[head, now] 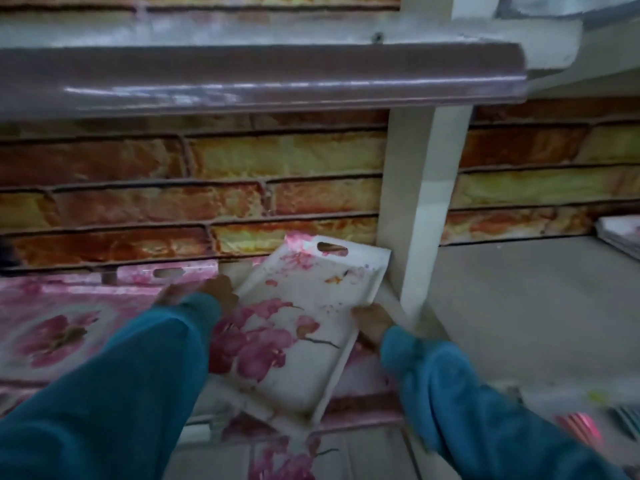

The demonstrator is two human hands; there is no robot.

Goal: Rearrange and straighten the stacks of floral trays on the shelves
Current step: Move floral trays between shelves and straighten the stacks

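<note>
A white tray with pink orchids lies tilted on the shelf, its handle slot toward the brick wall and its far corner against the white post. My left hand grips its left edge. My right hand holds its right edge near the post. Both arms wear blue sleeves. Left of it lies a stack of pink floral trays with a handle slot at the back. More floral trays show on a lower level, under the held tray.
A white upright post divides the shelf. Right of it is a grey shelf board with a tray stack at the far right edge. An upper shelf lip overhangs. Striped items lie at the lower right.
</note>
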